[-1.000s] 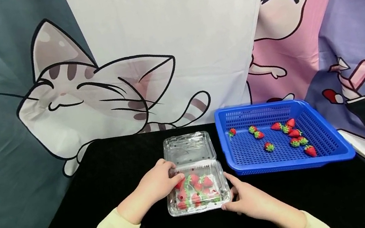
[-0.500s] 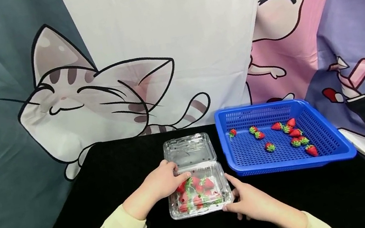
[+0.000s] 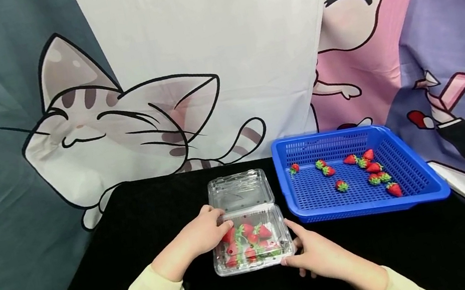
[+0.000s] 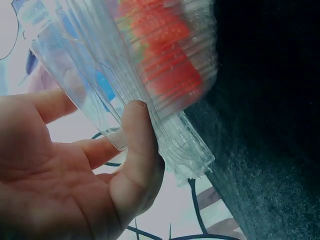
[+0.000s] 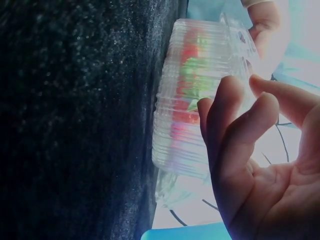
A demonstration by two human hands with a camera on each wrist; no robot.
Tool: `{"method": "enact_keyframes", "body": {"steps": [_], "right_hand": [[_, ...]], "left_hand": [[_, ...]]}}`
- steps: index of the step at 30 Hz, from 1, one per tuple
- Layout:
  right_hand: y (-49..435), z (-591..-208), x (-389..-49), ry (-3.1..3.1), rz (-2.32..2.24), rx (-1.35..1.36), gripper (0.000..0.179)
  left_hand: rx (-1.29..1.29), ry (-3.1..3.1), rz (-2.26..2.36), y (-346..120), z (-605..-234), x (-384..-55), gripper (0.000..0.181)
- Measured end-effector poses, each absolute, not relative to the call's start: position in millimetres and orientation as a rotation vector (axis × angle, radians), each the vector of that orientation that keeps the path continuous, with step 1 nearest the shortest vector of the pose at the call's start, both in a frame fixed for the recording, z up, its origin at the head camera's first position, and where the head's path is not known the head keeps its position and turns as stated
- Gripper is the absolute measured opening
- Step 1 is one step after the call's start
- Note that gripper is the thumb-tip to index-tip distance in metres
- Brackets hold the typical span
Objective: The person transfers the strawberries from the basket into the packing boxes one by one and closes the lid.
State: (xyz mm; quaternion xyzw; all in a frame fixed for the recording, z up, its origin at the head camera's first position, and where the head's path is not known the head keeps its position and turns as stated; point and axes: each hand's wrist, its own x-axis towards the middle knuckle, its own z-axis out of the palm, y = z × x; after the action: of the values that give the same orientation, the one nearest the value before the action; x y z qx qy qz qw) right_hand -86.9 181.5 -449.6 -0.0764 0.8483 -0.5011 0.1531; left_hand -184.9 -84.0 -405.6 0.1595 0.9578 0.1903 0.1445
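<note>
The right hand point(image 3: 318, 254) is bracketing the front-right corner of a clear plastic clamshell container point(image 3: 252, 267) with partly bent fingers; whether it is pinching cannot be told. The left hand point(image 3: 203, 233) is gripping the left edge near the hinge between thumb and fingers, probably steadying the container diagonally. Packed strawberries point(image 3: 247, 229) are lying inside the front half; the hinged half point(image 3: 241, 193) is lying behind, folded back. A blue perforated basket point(image 3: 366, 208) is standing to the right, presumably for easy reach, holding loose strawberries point(image 3: 394, 189).
</note>
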Motion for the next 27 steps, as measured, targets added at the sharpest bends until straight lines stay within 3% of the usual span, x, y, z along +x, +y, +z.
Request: {"method": "enact_keyframes", "body": {"steps": [6, 20, 27], "right_hand": [[180.6, -451.4, -87.6, 2.430, -1.437, -0.209, 0.103], [182.2, -450.9, -86.1, 2.398, -1.460, -0.221, 0.103], [182.5, -450.7, -88.7, 2.408, -1.467, -0.217, 0.101]], "left_hand": [[0.477, 2.764, 0.545, -87.9, -409.3, -186.6, 0.065], [0.523, 2.836, 0.577, -84.3, -410.6, -185.3, 0.049], [0.430, 2.817, 0.539, -81.7, -409.2, -188.9, 0.061]]}}
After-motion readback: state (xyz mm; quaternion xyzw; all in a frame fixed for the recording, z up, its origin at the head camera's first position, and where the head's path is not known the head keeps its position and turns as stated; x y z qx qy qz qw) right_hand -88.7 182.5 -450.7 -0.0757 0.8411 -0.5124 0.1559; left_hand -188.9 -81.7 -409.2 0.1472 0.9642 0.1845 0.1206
